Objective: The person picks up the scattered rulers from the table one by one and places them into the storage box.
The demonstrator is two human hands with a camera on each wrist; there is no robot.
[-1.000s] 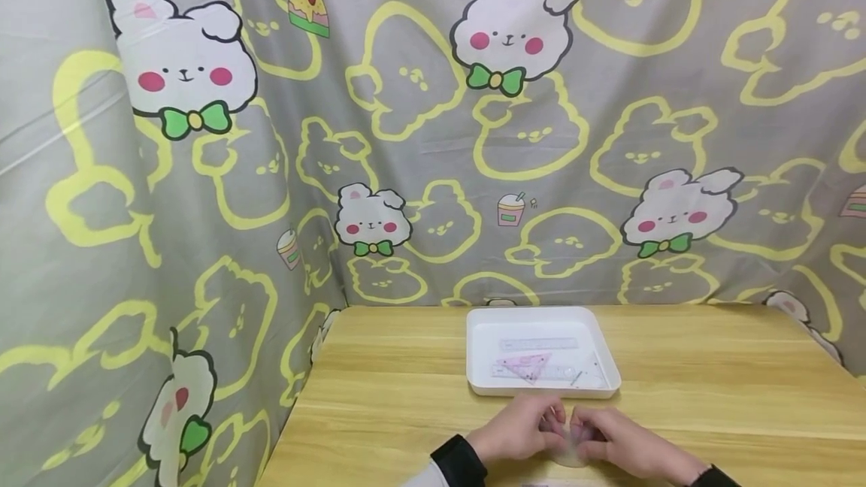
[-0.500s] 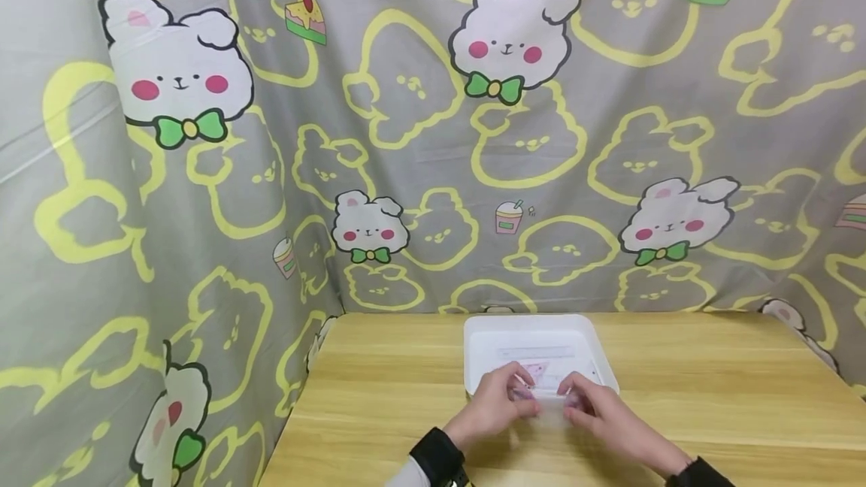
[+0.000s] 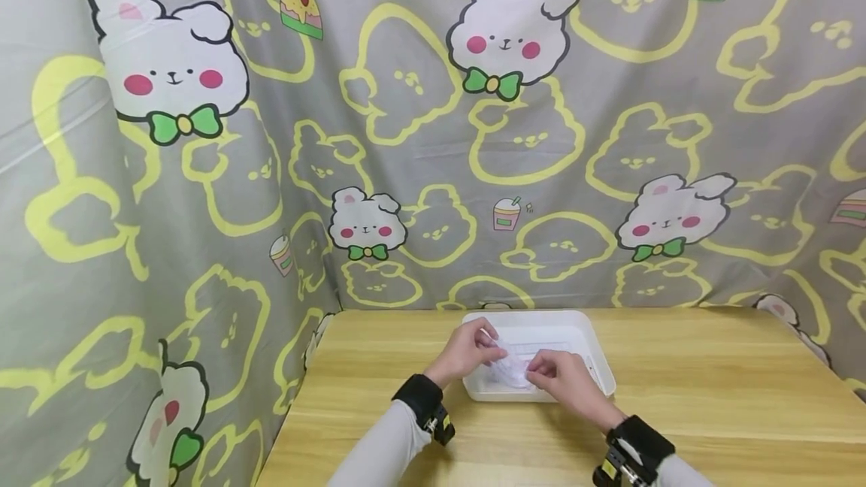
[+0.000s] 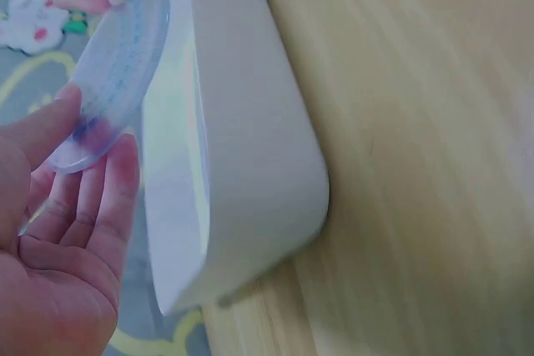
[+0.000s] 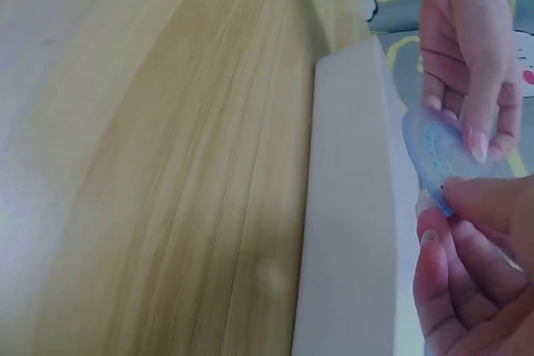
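Observation:
Over the white tray [image 3: 501, 397], both hands hold a clear plastic protractor [image 4: 125, 60] between them. My left hand [image 3: 467, 352] pinches one end with the thumb on top and the fingers beneath. At the other end, my right hand [image 3: 567, 380] pinches it between thumb and fingers. The protractor is tilted, its curved scale edge facing the tray's near side in the left wrist view. A clear ruler [image 3: 555, 347] lies in the tray behind it. The protractor and hands hide much of what else lies inside.
The tray stands on a wood-grain table [image 3: 379, 374] near its back edge. Behind and to the left hangs a grey curtain [image 3: 419, 156] printed with rabbits. Black wrist straps with small cameras [image 3: 440, 424] are on both forearms.
Both hands have carried the protractor forward from the table in front of the tray to above it. The protractor now overlaps the tray's inside, covering the pink set square seen earlier.

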